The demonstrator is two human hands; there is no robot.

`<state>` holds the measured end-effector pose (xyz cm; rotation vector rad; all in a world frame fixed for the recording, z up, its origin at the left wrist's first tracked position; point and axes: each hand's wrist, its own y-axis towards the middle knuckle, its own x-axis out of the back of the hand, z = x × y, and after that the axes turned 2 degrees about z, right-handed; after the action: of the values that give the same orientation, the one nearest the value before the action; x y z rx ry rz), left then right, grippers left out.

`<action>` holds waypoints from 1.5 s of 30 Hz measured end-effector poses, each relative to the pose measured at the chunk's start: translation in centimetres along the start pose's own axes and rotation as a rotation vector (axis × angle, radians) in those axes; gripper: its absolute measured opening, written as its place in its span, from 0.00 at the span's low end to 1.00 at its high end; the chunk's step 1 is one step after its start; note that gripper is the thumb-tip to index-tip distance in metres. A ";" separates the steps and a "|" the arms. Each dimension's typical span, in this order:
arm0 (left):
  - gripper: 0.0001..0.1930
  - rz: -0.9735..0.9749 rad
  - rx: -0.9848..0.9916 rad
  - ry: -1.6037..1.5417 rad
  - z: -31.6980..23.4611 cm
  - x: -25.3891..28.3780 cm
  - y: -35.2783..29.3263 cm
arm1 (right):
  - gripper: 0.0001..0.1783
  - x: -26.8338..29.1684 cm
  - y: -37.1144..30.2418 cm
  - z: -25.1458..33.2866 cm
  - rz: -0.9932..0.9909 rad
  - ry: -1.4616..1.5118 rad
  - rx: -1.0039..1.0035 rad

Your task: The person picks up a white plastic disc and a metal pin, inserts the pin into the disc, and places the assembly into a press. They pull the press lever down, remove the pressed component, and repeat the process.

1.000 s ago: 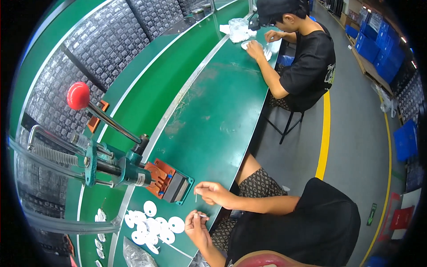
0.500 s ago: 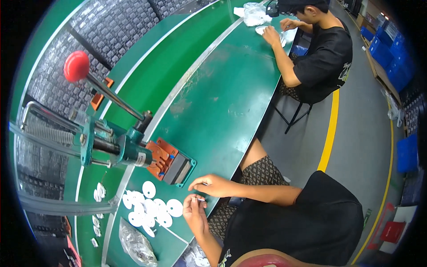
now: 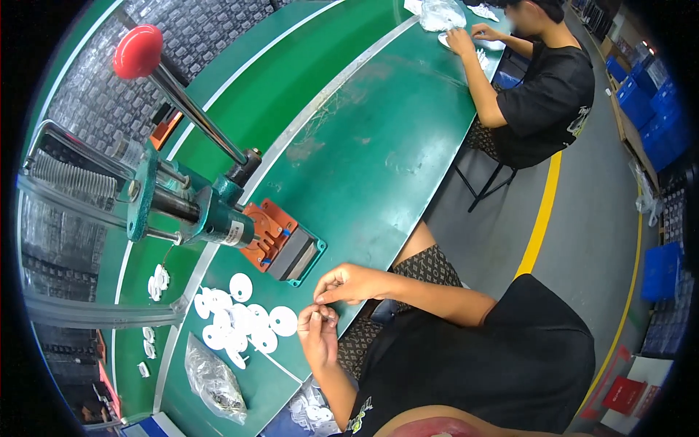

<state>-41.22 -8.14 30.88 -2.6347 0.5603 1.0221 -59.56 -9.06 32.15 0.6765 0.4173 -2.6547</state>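
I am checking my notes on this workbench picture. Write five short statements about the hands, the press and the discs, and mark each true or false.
1. Both hands meet at the table's near edge, fingertips pinched together. True: the left hand and right hand touch at the fingertips; what they pinch is too small to tell.
2. The white discs lie in a loose pile beside the hands. True.
3. The lever's knob is blue. False: it is red.
4. The right hand grips the lever. False: it is at the table edge, apart from the green hand press.
5. A clear plastic bag lies near the discs. True.
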 end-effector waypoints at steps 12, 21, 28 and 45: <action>0.10 -0.077 -0.013 -0.054 0.2 0.4 0.9 | 0.12 2.9 0.4 0.4 0.234 0.786 -0.019; 0.09 -0.182 -0.131 0.137 0.0 -1.6 0.8 | 0.11 0.5 -0.4 0.7 0.083 0.371 -0.053; 0.10 -0.315 -0.150 0.307 -0.2 -0.1 1.4 | 0.14 -2.3 0.0 -1.6 -0.221 -0.356 0.302; 0.09 -0.298 -0.265 0.486 -0.4 -3.4 1.9 | 0.03 0.1 -0.7 0.4 0.011 0.061 0.039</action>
<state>-44.12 -9.09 33.28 -3.0943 0.1116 0.3862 -60.10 -8.56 32.55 0.7713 0.3778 -2.6440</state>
